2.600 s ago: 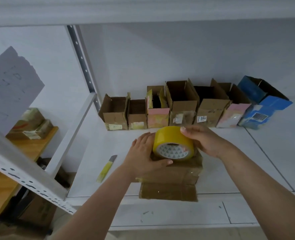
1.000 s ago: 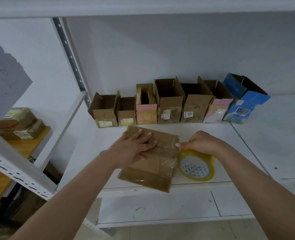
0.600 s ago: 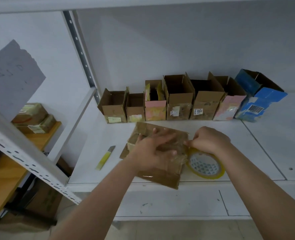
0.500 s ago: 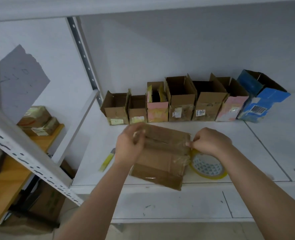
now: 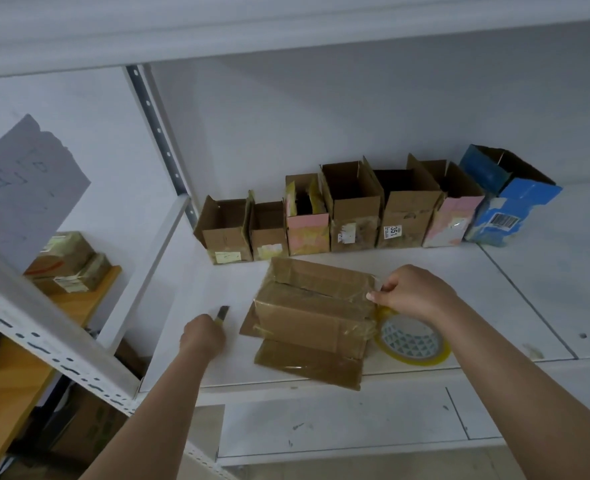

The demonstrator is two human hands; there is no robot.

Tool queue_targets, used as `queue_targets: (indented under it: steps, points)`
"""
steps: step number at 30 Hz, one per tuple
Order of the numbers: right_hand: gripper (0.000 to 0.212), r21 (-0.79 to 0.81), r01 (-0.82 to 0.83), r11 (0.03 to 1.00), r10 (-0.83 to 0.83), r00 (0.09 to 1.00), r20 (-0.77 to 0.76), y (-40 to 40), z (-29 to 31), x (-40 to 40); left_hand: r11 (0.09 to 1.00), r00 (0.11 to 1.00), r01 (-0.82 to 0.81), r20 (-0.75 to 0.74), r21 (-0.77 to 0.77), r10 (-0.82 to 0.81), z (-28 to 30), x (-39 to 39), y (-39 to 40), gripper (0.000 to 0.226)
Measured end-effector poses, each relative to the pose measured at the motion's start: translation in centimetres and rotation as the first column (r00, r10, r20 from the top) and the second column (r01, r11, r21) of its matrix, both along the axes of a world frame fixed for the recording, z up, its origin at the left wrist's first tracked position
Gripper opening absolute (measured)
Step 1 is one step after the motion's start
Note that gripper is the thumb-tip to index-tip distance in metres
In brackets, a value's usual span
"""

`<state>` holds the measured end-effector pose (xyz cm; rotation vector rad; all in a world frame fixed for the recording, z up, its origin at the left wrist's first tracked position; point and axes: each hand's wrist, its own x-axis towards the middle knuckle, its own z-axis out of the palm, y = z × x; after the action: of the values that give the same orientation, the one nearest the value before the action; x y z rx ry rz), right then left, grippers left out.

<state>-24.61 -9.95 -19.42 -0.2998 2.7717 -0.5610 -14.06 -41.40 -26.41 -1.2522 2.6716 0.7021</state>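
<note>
Box: the cardboard box (image 5: 314, 317) lies on the white shelf (image 5: 494, 289) near its front edge. Its top flaps are closed along a dark seam, and one loose flap is spread flat toward the front.
Tape strip: a clear tape strip (image 5: 373, 289) sits at the box's upper right corner. How far it runs across the top is hard to make out.
Right hand: the right hand (image 5: 414, 294) pinches that strip between thumb and fingertips, right at the box's corner.
Tape roll: the tape roll (image 5: 413, 342) lies flat on the shelf just beside the box's right side, its far rim hidden under the right hand.
Left hand: the left hand (image 5: 201, 336) is left of the box and apart from it, fingers curled down over the utility knife (image 5: 223, 312).
Knife: only its tip shows past the knuckles; the hand covers the handle.
Back row: seven small open boxes (image 5: 352, 206) stand side by side against the back wall, behind the box and apart from it, with a blue carton (image 5: 511, 209) at the right end.
Left side: a perforated upright (image 5: 158, 133), and beyond it a wooden shelf (image 5: 79, 306) bearing stacked taped parcels (image 5: 68, 261).
</note>
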Motion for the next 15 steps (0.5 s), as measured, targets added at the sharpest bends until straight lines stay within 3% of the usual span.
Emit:
queue_targets:
  steps: [3, 4, 6, 9, 11, 12, 15]
  points:
    - [0.03, -0.137, -0.047, 0.989, 0.055, 0.997, 0.057, 0.7, 0.0, -0.3, 1.0, 0.924, -0.009, -0.383, 0.005, 0.011, 4.1, -1.3, 1.8, 0.027]
    - [0.028, -0.196, -0.046, 0.979, 0.064, 0.994, 0.088, 0.9, 0.1, -0.5, 0.999, 0.853, 0.051, -0.52, 0.002, -0.043, 5.7, -2.1, 3.2, 0.026]
    - [0.023, -0.297, -0.015, 0.955, 0.063, 0.986, 0.153, 1.4, 0.5, -0.8, 0.952, 0.724, 0.306, -0.649, 0.0, -0.233, 8.6, -3.6, 7.2, 0.023]
    - [0.006, -0.421, 0.041, 0.906, 0.066, 0.969, 0.237, 1.8, 0.7, -0.9, 0.716, 0.647, 0.674, -0.613, 0.181, -0.454, 9.9, -5.2, 13.8, 0.016]
    - [0.008, -0.429, 0.047, 0.902, 0.085, 0.955, 0.284, 2.5, 0.4, -0.6, 0.581, 0.646, 0.746, -0.563, 0.325, -0.515, 8.8, -5.9, 16.1, 0.028]
    - [0.011, -0.434, 0.054, 0.899, 0.093, 0.946, 0.311, 3.1, 0.1, -0.4, 0.569, 0.652, 0.748, -0.542, 0.343, -0.53, 7.9, -6.0, 16.5, 0.032]
    - [0.021, -0.565, 0.136, 0.814, 0.114, 0.916, 0.384, 4.8, -0.6, 0.2, 0.651, 0.678, 0.702, -0.551, 0.289, -0.487, 6.0, -6.7, 15.6, 0.035]
